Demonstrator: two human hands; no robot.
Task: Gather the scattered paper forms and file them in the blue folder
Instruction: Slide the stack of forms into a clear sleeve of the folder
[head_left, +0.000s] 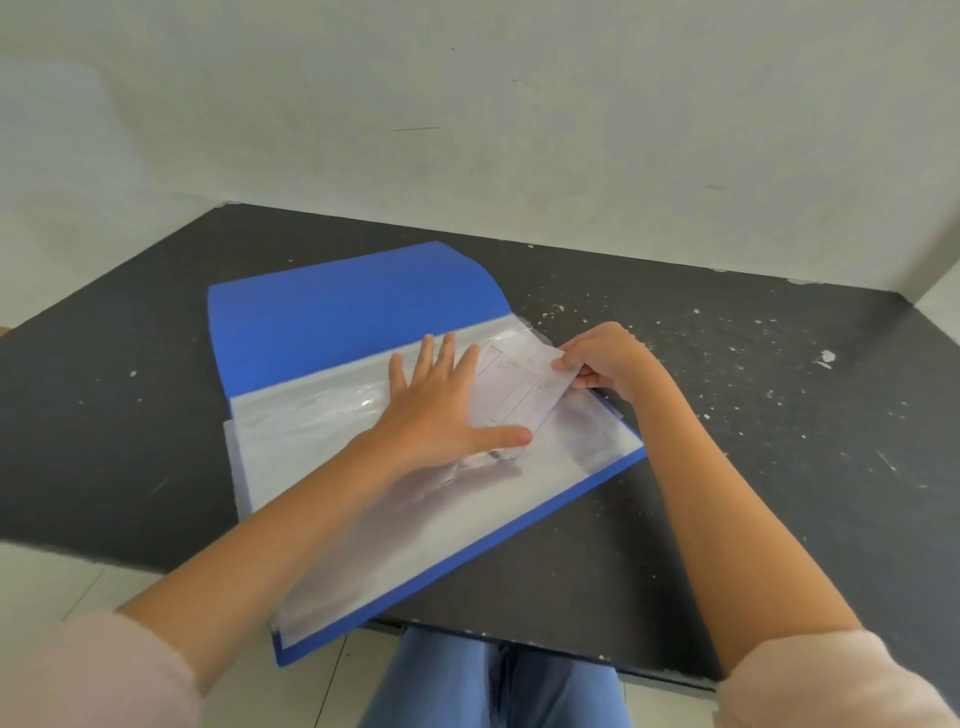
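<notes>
Here the blue folder (353, 312) lies open on a black board (727, 426) set on a pale tiled floor (52, 582). Its cover is folded back toward the far left, and its near corner juts past the board's near edge. Clear plastic sleeves (311, 421) are spread across the open folder, glossy and a little wrinkled.

The left hand (441, 410) lies flat on the top sleeve near the middle of the folder. Its 4 fingers are straight and fanned toward the far side, and the thumb stretches right. It presses down and grips nothing.

The right hand (608, 364) is at the folder's far right corner, with fingers curled and thumb pinching the right edge of 1 paper form (519, 389). The form is a small white sheet, tilted, sitting just right of the left hand's fingers. Its near corner reaches the tip of the left thumb. Whether the sheet is already partly inside the sleeve or lying on top of it cannot be told.

Thin ruled lines and a table of small print run across the form, but the writing is too small and blurred to read. No label shows on the folder cover.

White flecks (826, 357) dot the right part of the board. A pale wall (467, 104) rises behind it. Blue jeans (467, 680) show at the near edge, and pink cuffs (93, 670) cover both forearms.
</notes>
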